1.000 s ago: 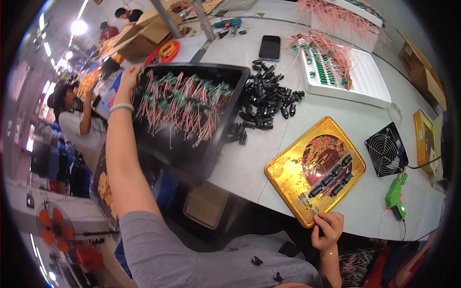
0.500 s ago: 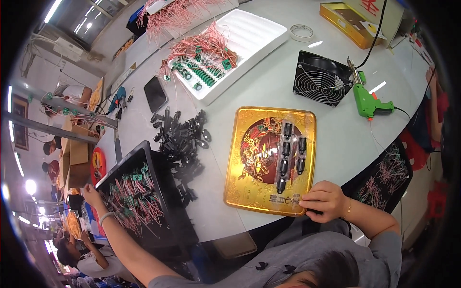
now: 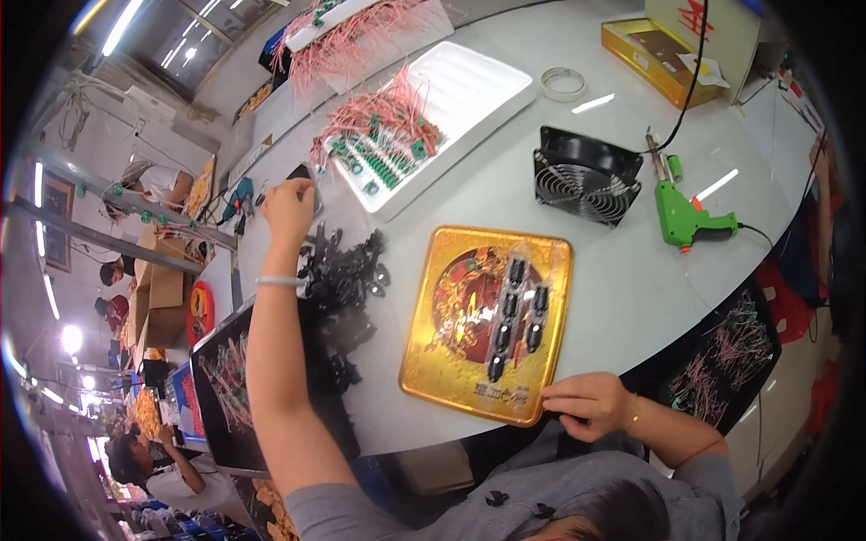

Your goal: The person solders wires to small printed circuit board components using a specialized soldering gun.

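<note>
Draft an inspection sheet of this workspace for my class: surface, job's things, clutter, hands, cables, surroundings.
Surface: pale table, glossy.
Job's things: gold tin bearing black cylindrical parts in two rows; black heap to its left.
Clutter: fan, green glue gun, white tray with wired green pieces.
Hands: left hand beyond the heap, grip unclear; right hand at the tin's near right corner.
Cables: dark cord from the glue gun's handle.
Surroundings: co-worker at far left.
</note>
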A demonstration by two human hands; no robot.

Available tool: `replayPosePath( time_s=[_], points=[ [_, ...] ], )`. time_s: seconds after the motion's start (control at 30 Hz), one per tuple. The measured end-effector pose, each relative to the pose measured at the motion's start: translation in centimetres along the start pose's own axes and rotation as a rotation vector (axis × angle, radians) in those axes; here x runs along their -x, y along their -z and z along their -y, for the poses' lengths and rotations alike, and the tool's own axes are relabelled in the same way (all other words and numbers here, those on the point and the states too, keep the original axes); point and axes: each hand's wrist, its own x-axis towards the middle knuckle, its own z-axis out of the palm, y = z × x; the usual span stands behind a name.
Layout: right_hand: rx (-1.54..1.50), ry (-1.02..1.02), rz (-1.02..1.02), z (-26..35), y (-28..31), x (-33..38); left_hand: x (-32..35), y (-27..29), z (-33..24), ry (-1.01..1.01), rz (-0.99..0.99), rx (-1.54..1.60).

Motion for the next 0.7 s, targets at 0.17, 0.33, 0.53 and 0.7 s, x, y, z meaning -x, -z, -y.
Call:
replayPosePath(
  time_s=[0.17, 0.33, 0.53, 0.7],
  points=[
    [-0.067, -0.085, -0.038, -0.1, 0.0, 0.6, -4.8, -7.4, 0.0, 0.697, 0.082, 0.042],
    [-0.142, -0.054, -0.036, -0.3, 0.5, 0.1, -6.0, -12.1, 6.8, 0.688, 0.010, 0.541],
    [-0.156, -0.106, -0.022, -0.5, 0.8, 0.1, -8.3, -7.5, 2.5, 0.613, -0.218, 1.039],
    [-0.128, -0.131, -0.017, -0.4, 0.7, 0.1, -9.8, -7.2, 2.4, 0.477, -0.247, 0.698]
  ],
)
